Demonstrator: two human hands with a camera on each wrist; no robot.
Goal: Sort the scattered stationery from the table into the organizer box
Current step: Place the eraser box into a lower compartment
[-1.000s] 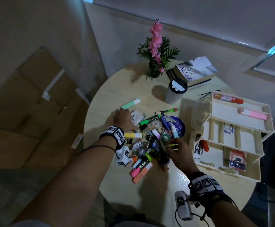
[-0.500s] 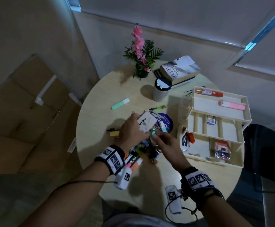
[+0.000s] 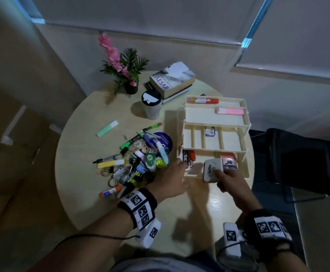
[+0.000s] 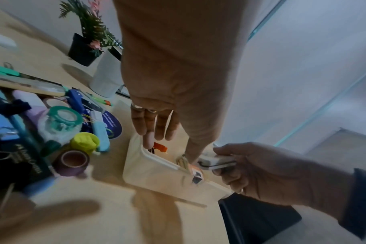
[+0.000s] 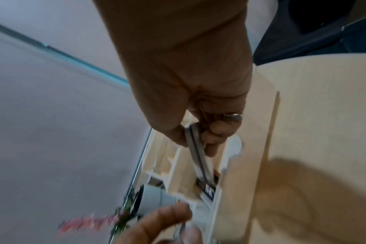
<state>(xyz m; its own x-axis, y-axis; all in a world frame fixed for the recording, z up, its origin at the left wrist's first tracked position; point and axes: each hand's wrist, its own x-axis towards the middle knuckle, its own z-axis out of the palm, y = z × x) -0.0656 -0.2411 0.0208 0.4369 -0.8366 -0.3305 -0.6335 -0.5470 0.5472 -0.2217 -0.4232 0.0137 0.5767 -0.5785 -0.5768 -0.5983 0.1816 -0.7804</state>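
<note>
The cream tiered organizer box (image 3: 215,124) stands on the right of the round table (image 3: 85,173). A flat white case (image 3: 212,170) printed "Artline" hangs over the box's front compartment, pinched by my right hand (image 3: 219,174). The same case (image 4: 217,162) shows edge-on in the left wrist view, and the right wrist view has my right hand (image 5: 198,145) pinching it (image 5: 196,153). My left hand (image 3: 181,167) reaches to the box's front left corner; its straight fingers (image 4: 148,140) touch the rim (image 4: 157,171). A pile of stationery (image 3: 136,160) lies left of the box.
The box holds a red tube (image 3: 202,100), a pink highlighter (image 3: 229,110), a black pack (image 3: 185,159) and an orange packet (image 3: 228,160). A mint highlighter (image 3: 107,128) lies alone. A cup (image 3: 152,107), books (image 3: 172,81) and a flower pot (image 3: 130,87) stand behind. A dark chair (image 3: 297,160) is at right.
The white case went from my left hand to my right hand and moved right, over the organizer's front compartment. My left hand left the pile and reached to the box's front corner.
</note>
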